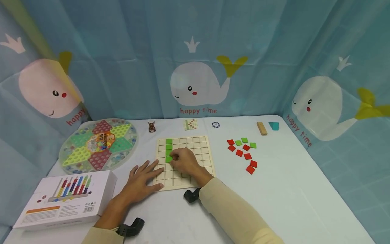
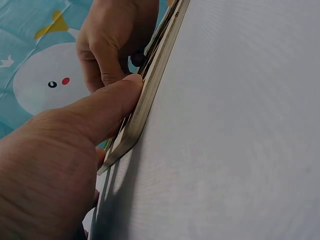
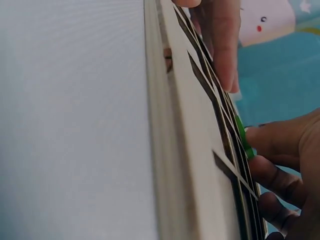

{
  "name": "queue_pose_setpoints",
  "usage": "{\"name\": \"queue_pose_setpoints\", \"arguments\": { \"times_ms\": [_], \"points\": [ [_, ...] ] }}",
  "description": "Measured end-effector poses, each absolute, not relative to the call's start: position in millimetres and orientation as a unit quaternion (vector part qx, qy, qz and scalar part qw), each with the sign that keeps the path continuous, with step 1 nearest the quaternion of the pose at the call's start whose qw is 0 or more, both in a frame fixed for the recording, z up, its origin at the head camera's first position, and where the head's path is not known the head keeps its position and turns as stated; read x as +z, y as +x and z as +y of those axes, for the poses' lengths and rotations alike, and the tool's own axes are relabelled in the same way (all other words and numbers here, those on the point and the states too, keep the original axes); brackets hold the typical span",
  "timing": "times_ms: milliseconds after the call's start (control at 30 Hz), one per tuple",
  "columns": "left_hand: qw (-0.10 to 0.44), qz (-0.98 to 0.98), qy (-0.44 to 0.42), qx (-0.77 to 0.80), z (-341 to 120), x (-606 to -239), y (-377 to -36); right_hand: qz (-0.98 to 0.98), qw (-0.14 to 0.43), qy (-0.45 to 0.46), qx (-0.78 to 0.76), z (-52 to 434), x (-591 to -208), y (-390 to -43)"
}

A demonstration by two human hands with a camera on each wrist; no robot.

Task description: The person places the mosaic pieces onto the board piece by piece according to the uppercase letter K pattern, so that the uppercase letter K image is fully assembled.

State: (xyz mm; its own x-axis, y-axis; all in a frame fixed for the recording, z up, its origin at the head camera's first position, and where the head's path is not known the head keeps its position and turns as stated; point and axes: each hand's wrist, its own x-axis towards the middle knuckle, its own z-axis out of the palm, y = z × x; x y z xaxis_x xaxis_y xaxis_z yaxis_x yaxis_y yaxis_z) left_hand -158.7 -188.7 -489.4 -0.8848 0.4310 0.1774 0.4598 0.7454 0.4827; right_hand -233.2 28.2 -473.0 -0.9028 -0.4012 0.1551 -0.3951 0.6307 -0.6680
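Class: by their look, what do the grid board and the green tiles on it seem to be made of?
Grid board: probably pale unfinished wood, matte, with raised slats forming cells; the right wrist view shows a layered edge. Green tiles: flat squares in opaque, even matte paint; painted wood or plastic, unclear.

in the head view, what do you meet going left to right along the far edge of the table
Chinese checkers board → brown figurine → small pattern card → poker chip → wooden block → teal piece
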Motion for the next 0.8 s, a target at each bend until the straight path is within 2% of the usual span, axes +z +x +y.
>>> {"name": "queue_pose_setpoints", "arguments": {
  "times_ms": [533,667,800],
  "points": [
    [0.022,-0.935,-0.233,-0.265,-191.4,-489.0,-158.6,0.872,0.059,-0.202,-0.441,35.5,-464.5,-231.2],
    [0.02,-0.935,-0.233,-0.267,-190.1,-490.1,-158.9,0.865,0.051,-0.201,-0.456,46.5,-454.3,-229.9],
    [0.02,-0.935,-0.231,-0.267,-189.1,-489.9,-159.2,0.848,0.018,-0.233,-0.476,68.6,-432.5,-227.3]
  ]
}}
